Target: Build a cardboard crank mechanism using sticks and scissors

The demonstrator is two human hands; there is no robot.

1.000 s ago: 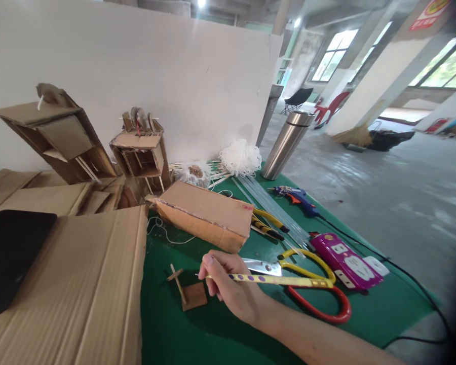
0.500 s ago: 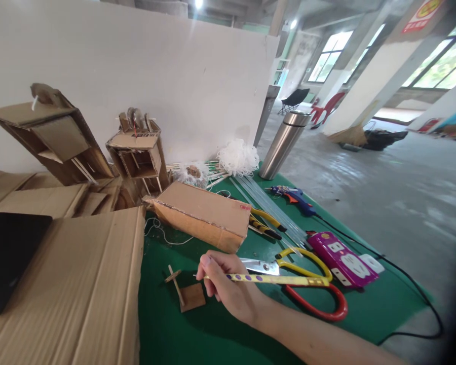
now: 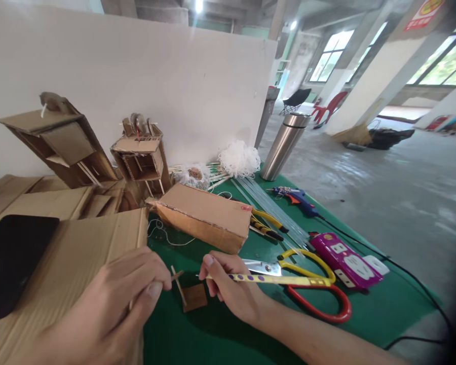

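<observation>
Left hand (image 3: 125,296): fingers curled in, tips beside the small crosspiece (image 3: 177,276); cannot tell whether they grip it.
Right hand (image 3: 231,286): thumb and fingers pinched closed around a yellow pencil (image 3: 289,280), its tip pointing left.
Small stick (image 3: 179,286): between the hands on the green table (image 3: 197,342), meeting a cardboard square (image 3: 195,297).
Scissors (image 3: 272,268): behind the right hand, red and yellow handles.
Power strip (image 3: 347,261): purple, right of the scissors.
Cardboard box (image 3: 205,210): beyond both hands.
Steel flask (image 3: 285,147): standing at the back.

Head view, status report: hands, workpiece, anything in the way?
Right hand holding yellow pen. Left hand by small stick-and-cardboard piece, contact unclear. Scissors close beside right hand.
</observation>
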